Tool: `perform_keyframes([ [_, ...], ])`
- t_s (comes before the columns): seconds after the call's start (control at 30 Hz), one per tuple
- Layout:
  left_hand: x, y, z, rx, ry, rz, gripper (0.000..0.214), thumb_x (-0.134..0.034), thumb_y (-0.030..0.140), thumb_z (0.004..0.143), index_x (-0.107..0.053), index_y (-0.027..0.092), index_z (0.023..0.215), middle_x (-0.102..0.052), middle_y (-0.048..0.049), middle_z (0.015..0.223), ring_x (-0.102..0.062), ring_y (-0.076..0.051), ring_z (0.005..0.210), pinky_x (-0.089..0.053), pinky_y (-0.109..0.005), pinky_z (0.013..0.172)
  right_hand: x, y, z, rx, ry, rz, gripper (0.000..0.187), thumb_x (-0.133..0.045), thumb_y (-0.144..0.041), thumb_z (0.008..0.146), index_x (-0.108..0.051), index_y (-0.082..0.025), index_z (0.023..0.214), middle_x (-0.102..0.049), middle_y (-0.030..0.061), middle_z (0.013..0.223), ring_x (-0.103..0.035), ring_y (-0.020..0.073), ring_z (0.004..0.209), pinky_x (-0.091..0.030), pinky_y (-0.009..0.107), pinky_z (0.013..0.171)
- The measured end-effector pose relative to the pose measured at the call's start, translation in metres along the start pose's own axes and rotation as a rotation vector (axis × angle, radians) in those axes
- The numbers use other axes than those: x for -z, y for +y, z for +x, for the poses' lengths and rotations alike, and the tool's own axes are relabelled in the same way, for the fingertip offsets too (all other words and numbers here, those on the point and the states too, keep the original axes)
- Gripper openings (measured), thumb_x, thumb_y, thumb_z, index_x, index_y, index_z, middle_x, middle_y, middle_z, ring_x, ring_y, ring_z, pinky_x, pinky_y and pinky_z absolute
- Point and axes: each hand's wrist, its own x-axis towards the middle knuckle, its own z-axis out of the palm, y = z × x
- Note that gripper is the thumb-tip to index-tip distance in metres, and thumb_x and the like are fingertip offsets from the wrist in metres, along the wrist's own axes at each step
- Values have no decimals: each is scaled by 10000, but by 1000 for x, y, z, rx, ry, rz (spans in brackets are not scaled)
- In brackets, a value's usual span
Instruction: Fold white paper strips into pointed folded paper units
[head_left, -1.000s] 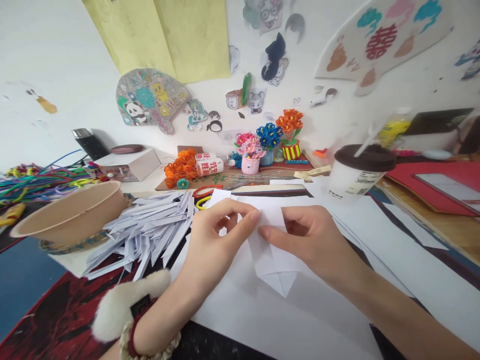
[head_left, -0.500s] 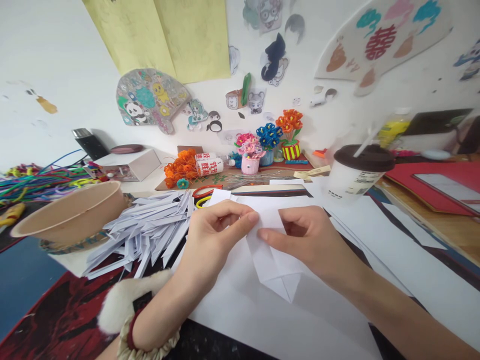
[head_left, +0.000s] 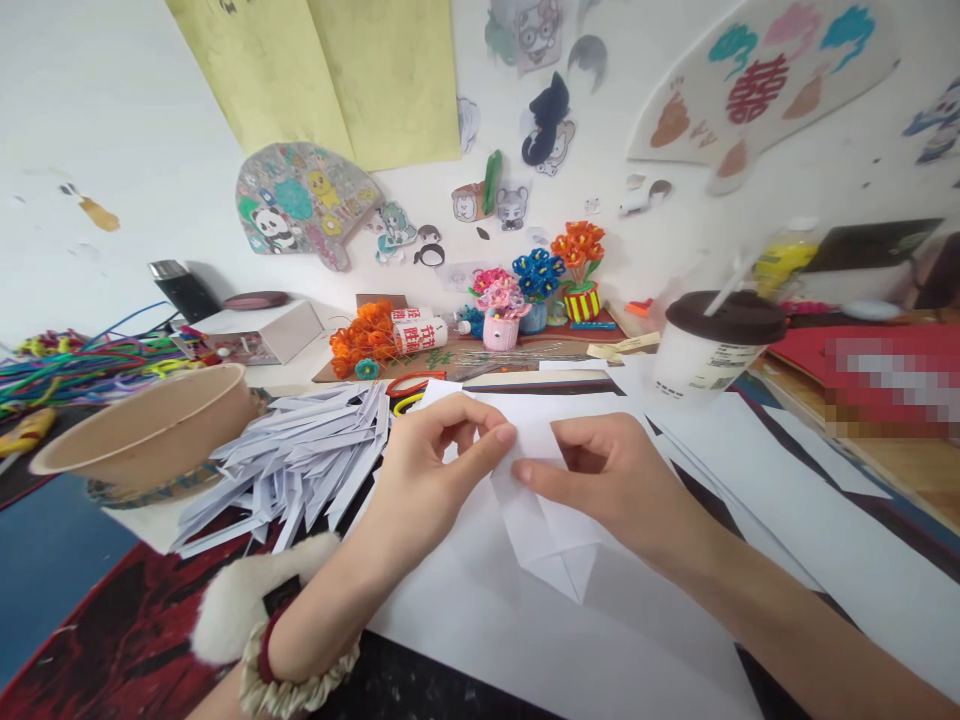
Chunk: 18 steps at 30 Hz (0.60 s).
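A folded white paper piece (head_left: pixel 551 535) with a pointed lower tip lies on white sheets (head_left: pixel 570 640) in the middle of the table. My left hand (head_left: pixel 435 470) pinches its upper left edge, fingers curled. From the right, my right hand (head_left: pixel 600 475) grips the paper's top edge, thumb stretched toward the left fingers. The two hands nearly touch above the fold. A pile of several folded white paper strips (head_left: pixel 300 465) sits just left of my left hand.
A brown paper bowl (head_left: pixel 146 425) stands at left near coloured pipe cleaners (head_left: pixel 82 360). Scissors (head_left: pixel 409 390) lie behind the hands. A lidded cup with straw (head_left: pixel 712 345) stands at right, craft flower pots (head_left: pixel 536 285) by the wall, a red folder (head_left: pixel 870 385) far right.
Both hands stay on the folded paper. The paper's tip has shifted slightly down and right, and the fingers pressed a little closer together.
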Motion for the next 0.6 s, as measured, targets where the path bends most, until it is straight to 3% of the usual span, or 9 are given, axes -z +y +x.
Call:
perform_keyframes([
  [0.13,-3,-3,2,6,7,-3,214,-626,345,810,-634,170,686,-552,-9,656,-437,-119,590,-350,-248,536,0,4,3,35,26,-29,488,-692,-380,721,-307,-195,485,-210,-72,531,-210,65,498,-168,227,429],
  [0.23,-3,-4,4,13,-3,62,223,-581,339,843,-624,170,704,-554,-4,657,-466,-124,609,-360,-248,561,2,6,5,24,29,-1,507,-698,-384,714,-283,-199,488,-216,-76,533,-222,61,493,-177,221,426],
  [0.4,-2,-7,5,-127,-58,265,273,-509,318,895,-561,170,671,-545,-1,677,-452,-125,637,-338,-253,590,4,7,8,23,21,91,505,-740,-383,687,-315,-194,492,-266,-80,525,-259,60,491,-201,220,435],
  [0.6,-7,-10,2,-258,-25,349,265,-446,256,928,-477,175,678,-488,8,681,-427,-126,659,-316,-255,608,5,6,7,32,-43,190,346,-740,-370,719,-529,-168,535,-437,-65,523,-369,66,477,-309,221,451],
])
